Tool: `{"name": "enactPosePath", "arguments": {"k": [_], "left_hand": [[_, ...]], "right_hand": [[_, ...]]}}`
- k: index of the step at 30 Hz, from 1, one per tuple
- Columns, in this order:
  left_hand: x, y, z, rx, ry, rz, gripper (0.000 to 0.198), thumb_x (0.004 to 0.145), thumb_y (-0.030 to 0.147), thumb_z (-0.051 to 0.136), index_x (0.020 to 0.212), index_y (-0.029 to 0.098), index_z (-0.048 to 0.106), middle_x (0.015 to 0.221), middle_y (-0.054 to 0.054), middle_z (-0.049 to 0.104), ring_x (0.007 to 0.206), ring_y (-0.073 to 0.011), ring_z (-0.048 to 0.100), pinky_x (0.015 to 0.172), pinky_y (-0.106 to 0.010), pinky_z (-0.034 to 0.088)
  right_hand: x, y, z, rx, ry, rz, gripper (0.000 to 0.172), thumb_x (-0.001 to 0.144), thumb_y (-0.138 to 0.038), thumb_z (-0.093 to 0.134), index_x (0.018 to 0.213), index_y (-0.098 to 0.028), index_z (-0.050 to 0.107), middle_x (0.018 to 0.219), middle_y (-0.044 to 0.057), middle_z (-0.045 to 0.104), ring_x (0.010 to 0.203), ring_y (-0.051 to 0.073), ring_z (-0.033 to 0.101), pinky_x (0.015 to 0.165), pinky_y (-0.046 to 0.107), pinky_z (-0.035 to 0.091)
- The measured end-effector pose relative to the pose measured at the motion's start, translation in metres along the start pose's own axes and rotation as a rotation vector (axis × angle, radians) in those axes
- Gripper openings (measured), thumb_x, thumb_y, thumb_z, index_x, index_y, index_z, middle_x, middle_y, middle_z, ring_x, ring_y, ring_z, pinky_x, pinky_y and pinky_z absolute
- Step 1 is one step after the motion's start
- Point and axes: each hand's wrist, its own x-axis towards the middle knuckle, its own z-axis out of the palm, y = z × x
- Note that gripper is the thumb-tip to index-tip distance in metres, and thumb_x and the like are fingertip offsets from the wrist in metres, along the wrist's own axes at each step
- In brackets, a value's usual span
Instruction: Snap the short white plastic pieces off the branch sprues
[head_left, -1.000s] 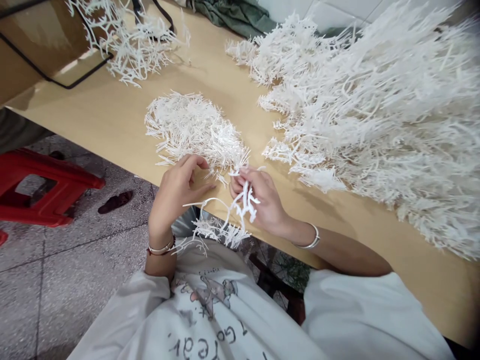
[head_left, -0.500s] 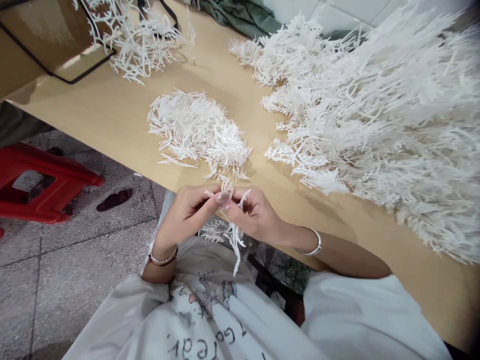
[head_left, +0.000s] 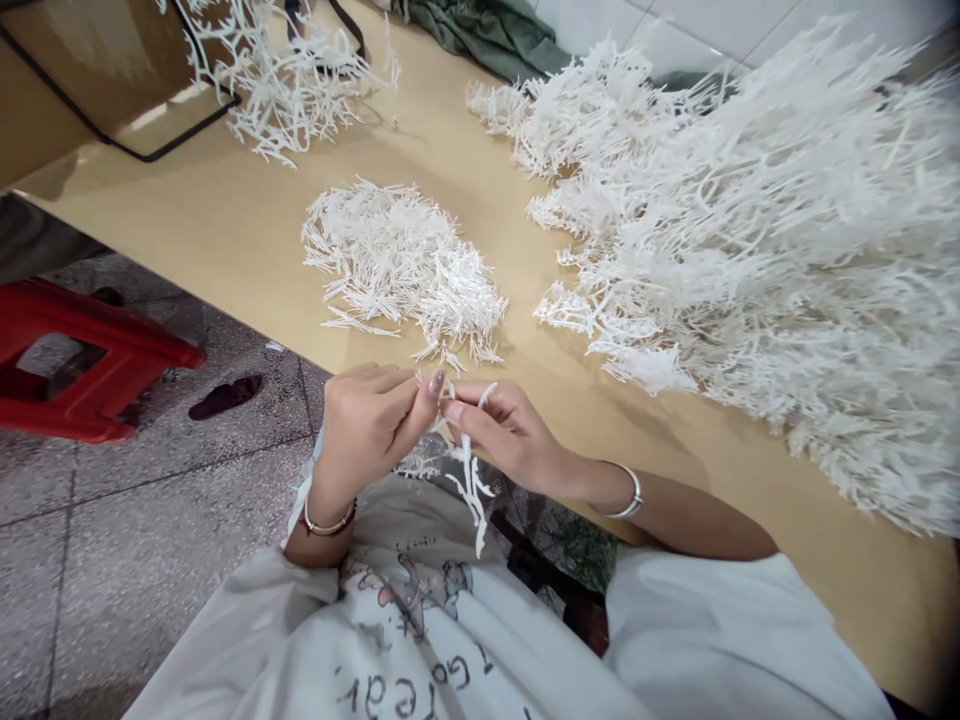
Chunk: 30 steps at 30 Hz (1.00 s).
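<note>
My left hand (head_left: 375, 415) and my right hand (head_left: 510, 430) are close together at the table's front edge. Between them is a white branching plastic piece (head_left: 471, 485), pinched in the fingers of my right hand and dangling below it. The thumb and fingers of my left hand close on the upper end of the white strands. Just beyond the hands lies a small pile of short white pieces (head_left: 409, 260). A much larger heap of white branched strands (head_left: 750, 240) covers the right side of the table.
More white branches (head_left: 292, 95) lie at the back left beside a black metal frame (head_left: 161, 150). Green cloth (head_left: 487, 35) sits at the table's (head_left: 202, 230) back edge. A red stool (head_left: 90, 360) and a dark slipper (head_left: 225, 397) are on the floor at left.
My left hand has turned, with its knuckles higher and its thumb pointing up, and the fingertips of both hands have parted slightly. The dangling piece has shifted slightly right.
</note>
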Motion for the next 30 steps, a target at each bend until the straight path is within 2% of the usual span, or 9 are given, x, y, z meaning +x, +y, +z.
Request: {"name": "enactPosePath", "arguments": {"k": [4,8,11,13,16,21,23,26,30], "left_hand": [[-0.003,0.005,0.01,-0.27,0.07,-0.018,0.043,0.088,0.022,0.05,0.05,0.018,0.029,0.046,0.004,0.027,0.043,-0.0083,0.024,0.047,-0.029,0.019],[-0.003,0.01,0.013,-0.786,0.152,-0.272,0.051,0.093,0.036,0.043,0.05,0.018,0.022,0.042,0.006,0.019,0.038,-0.0069,0.018,0.04,-0.026,0.018],[0.003,0.008,0.001,-1.002,0.389,-0.297,0.051,0.093,0.036,0.04,0.052,0.018,0.017,0.042,0.007,0.008,0.034,-0.0059,0.009,0.036,-0.024,0.017],[0.007,0.004,-0.006,-0.954,0.422,-0.349,0.052,0.093,0.036,0.042,0.05,0.018,0.019,0.041,0.007,0.01,0.035,-0.0057,0.01,0.037,-0.025,0.017],[0.011,-0.004,-0.005,-0.676,0.438,-0.374,0.049,0.09,0.036,0.049,0.05,0.018,0.027,0.046,0.006,0.022,0.041,-0.0065,0.019,0.042,-0.027,0.018],[0.021,-0.021,0.012,0.004,0.128,-0.468,0.029,0.086,0.034,0.057,0.064,0.019,0.047,0.053,0.005,0.037,0.05,-0.0083,0.032,0.049,-0.026,0.023],[0.024,-0.026,0.015,0.14,0.053,-0.459,0.024,0.085,0.033,0.058,0.067,0.018,0.05,0.055,0.005,0.043,0.051,-0.0086,0.036,0.051,-0.025,0.025],[0.026,-0.026,0.013,0.115,0.007,-0.446,0.022,0.084,0.034,0.06,0.07,0.019,0.051,0.057,0.004,0.047,0.052,-0.0088,0.039,0.052,-0.024,0.027],[0.022,-0.015,0.006,-0.145,-0.01,-0.373,0.024,0.089,0.035,0.051,0.071,0.019,0.053,0.059,0.003,0.047,0.052,-0.0089,0.038,0.052,-0.024,0.029]], "right_hand": [[-0.005,-0.004,0.005,0.068,-0.026,-0.026,0.035,0.088,-0.027,0.052,0.059,-0.017,0.035,0.052,-0.007,0.027,0.046,0.004,0.023,0.045,0.022,0.018],[-0.01,-0.006,0.003,0.279,-0.099,-0.128,0.031,0.091,-0.024,0.047,0.061,-0.016,0.042,0.054,-0.006,0.032,0.045,0.004,0.028,0.044,0.02,0.023],[-0.011,-0.006,-0.001,0.465,-0.1,-0.179,0.028,0.093,-0.02,0.043,0.065,-0.017,0.042,0.055,-0.006,0.032,0.045,0.004,0.028,0.044,0.019,0.024],[-0.01,-0.005,-0.003,0.433,-0.087,-0.191,0.028,0.093,-0.021,0.044,0.066,-0.016,0.042,0.056,-0.006,0.033,0.047,0.004,0.029,0.045,0.019,0.025],[-0.008,-0.001,-0.002,0.253,-0.024,-0.2,0.029,0.094,-0.025,0.044,0.066,-0.016,0.043,0.058,-0.005,0.036,0.048,0.004,0.031,0.045,0.02,0.025],[-0.004,0.003,-0.003,0.038,0.163,-0.1,0.038,0.092,-0.038,0.048,0.062,-0.017,0.038,0.052,-0.006,0.03,0.046,0.004,0.027,0.043,0.021,0.022],[-0.002,0.004,-0.006,0.009,0.231,-0.046,0.041,0.09,-0.045,0.049,0.061,-0.018,0.038,0.05,-0.007,0.029,0.044,0.004,0.027,0.042,0.021,0.022],[0.002,0.003,-0.009,-0.002,0.277,-0.005,0.043,0.087,-0.051,0.05,0.062,-0.018,0.038,0.049,-0.007,0.031,0.042,0.004,0.026,0.041,0.021,0.021],[0.003,0.001,-0.01,-0.053,0.298,0.003,0.041,0.088,-0.049,0.049,0.063,-0.019,0.037,0.048,-0.008,0.028,0.041,0.003,0.024,0.039,0.02,0.018]]}}
